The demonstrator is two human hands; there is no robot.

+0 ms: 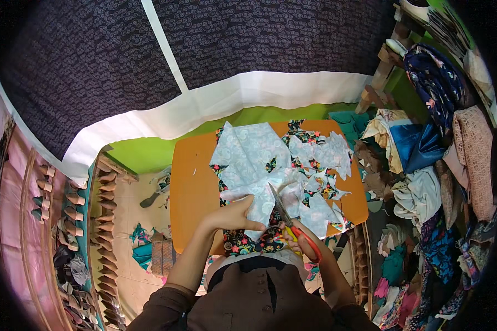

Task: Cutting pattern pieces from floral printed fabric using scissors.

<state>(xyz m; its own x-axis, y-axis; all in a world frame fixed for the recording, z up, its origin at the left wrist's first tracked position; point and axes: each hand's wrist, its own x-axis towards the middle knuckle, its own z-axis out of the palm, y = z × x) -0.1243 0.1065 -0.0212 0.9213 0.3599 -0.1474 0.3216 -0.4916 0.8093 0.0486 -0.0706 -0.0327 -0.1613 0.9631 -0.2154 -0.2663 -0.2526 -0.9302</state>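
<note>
My right hand (pixel 301 237) grips a pair of scissors (pixel 282 212) with red and yellow handles. Their metal blade points up and left over the cloth. Beside the blade, my left hand (pixel 238 214) has hold of a floral fabric (pixel 251 146), thumb toward me and the other fingers partly covered by the cloth. The fabric's pale back faces up, while its black floral side shows along the edges and near my body. To the right lie several jagged fabric scraps (pixel 320 151), some overlapping. Whether the blades are touching the cloth I cannot tell.
Under the fabric stands an orange-brown table (pixel 196 165) with rounded corners. Wooden shoe forms (pixel 106 231) line a rack at the left. Piled cloths (pixel 419 193) crowd the right side. A dark patterned curtain (pixel 248 44) hangs beyond the table, and scraps (pixel 142 251) lie on the floor.
</note>
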